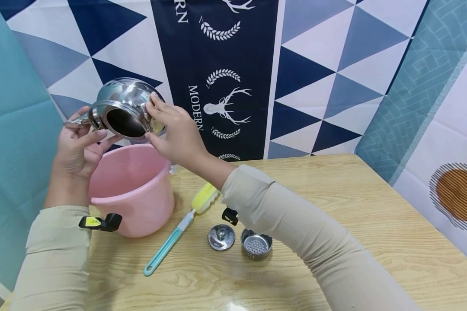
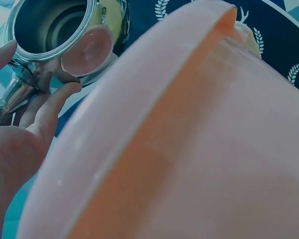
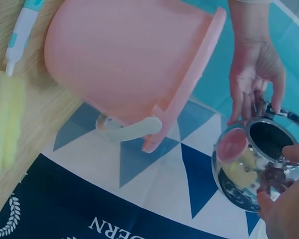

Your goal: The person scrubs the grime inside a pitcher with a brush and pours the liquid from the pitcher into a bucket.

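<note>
A shiny steel teapot (image 1: 130,93) is held up above the pink bucket (image 1: 148,207), tilted so its dark round mouth faces me. It has no lid on. My left hand (image 1: 75,151) holds the teapot at the spout side, fingers beneath and thumb beside the mouth. The right hand (image 1: 183,134) grips the opposite side, its thumb near the rim and its fingers on the body. In the right wrist view, both hands meet the teapot (image 3: 234,184), whose arched handle (image 3: 294,119) shows. Pink and yellow reflections lie on its side.
On the wooden table (image 1: 295,198) lies a bottle brush (image 1: 167,248) with a yellow sponge head and teal handle. Right of it are a small steel lid (image 1: 221,237) and a perforated steel strainer (image 1: 257,244). A patterned cloth (image 1: 315,95) hangs behind the table.
</note>
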`<state>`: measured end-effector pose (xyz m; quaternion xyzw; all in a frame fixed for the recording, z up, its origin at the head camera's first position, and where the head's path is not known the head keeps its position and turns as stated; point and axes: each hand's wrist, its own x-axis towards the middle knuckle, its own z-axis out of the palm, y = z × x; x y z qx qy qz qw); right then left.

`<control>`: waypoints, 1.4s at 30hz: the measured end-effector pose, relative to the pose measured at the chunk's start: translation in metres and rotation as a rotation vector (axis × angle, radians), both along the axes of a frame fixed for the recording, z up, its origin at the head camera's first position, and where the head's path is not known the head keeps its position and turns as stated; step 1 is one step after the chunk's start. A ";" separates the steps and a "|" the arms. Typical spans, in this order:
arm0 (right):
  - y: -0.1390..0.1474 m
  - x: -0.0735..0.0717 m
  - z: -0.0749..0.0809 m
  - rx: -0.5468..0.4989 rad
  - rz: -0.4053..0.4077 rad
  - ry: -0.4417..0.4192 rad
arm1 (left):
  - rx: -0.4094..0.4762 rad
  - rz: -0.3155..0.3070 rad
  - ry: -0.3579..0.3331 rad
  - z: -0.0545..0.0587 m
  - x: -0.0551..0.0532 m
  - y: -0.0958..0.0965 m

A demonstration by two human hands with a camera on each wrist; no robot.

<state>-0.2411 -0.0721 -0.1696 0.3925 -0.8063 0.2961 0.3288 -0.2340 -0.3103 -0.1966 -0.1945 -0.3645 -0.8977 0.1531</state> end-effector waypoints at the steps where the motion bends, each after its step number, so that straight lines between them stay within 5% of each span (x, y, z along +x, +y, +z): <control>1: 0.001 0.000 0.000 -0.010 -0.001 -0.019 | -0.016 0.007 -0.013 0.001 0.001 0.001; 11: 0.011 -0.006 0.000 -0.121 0.080 -0.299 | -0.174 0.105 -0.128 0.007 0.007 0.006; 20: 0.029 -0.005 0.001 -0.110 0.117 -0.421 | -0.320 0.138 -0.200 0.008 0.017 0.018; 33: 0.061 0.005 -0.024 -0.224 0.151 -0.447 | -0.387 0.050 -0.250 0.005 0.027 0.045; 42: 0.095 0.017 -0.041 -0.375 0.229 -0.469 | -0.472 0.098 -0.396 0.012 0.038 0.079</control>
